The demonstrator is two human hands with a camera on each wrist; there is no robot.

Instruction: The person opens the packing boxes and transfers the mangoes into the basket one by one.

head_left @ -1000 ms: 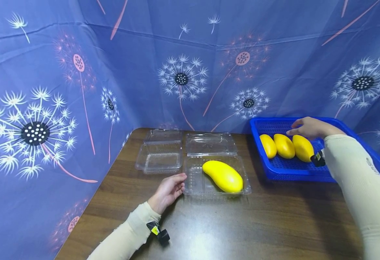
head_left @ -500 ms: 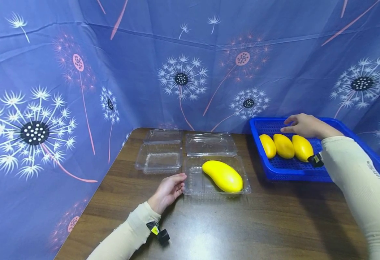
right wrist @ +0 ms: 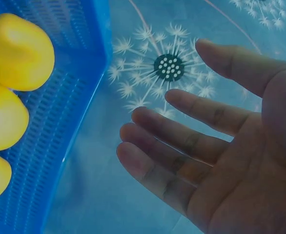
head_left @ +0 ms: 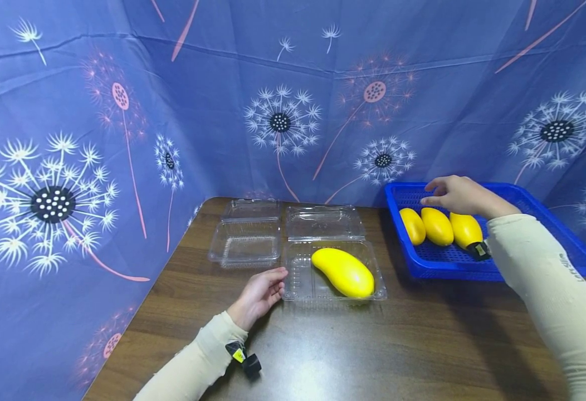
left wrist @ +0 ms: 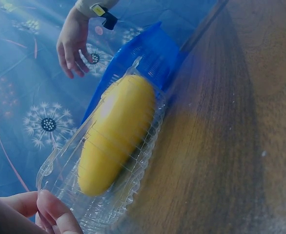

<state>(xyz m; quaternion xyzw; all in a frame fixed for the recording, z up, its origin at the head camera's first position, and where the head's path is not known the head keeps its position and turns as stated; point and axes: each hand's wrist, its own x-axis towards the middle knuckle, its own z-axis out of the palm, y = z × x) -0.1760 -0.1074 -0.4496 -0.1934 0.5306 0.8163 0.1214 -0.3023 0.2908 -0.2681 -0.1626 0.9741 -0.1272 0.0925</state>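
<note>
My left hand [head_left: 259, 292] holds the near left edge of an open clear plastic clamshell box [head_left: 300, 281]. In the left wrist view, thumb and finger [left wrist: 57, 212] pinch the box's rim. One yellow mango [head_left: 345, 273] lies slantwise in the box's right part. My right hand [head_left: 460, 195] hovers over the back of a blue plastic basket [head_left: 453, 272], fingers spread and holding nothing. Three yellow mangoes [head_left: 437, 226] sit side by side in that basket, just in front of the hand. From the right wrist, the palm [right wrist: 245, 180] appears apart from the mangoes [right wrist: 18, 51].
A second open clear clamshell box [head_left: 248, 242] stands left of the first one. Both lids [head_left: 325, 223] lean back toward the blue dandelion-print cloth [head_left: 198, 83] hung behind the brown wooden table [head_left: 388, 345].
My right hand has drifted left above the basket, from over the rightmost mango to behind the middle one. My left hand, the box and the mangoes have stayed put.
</note>
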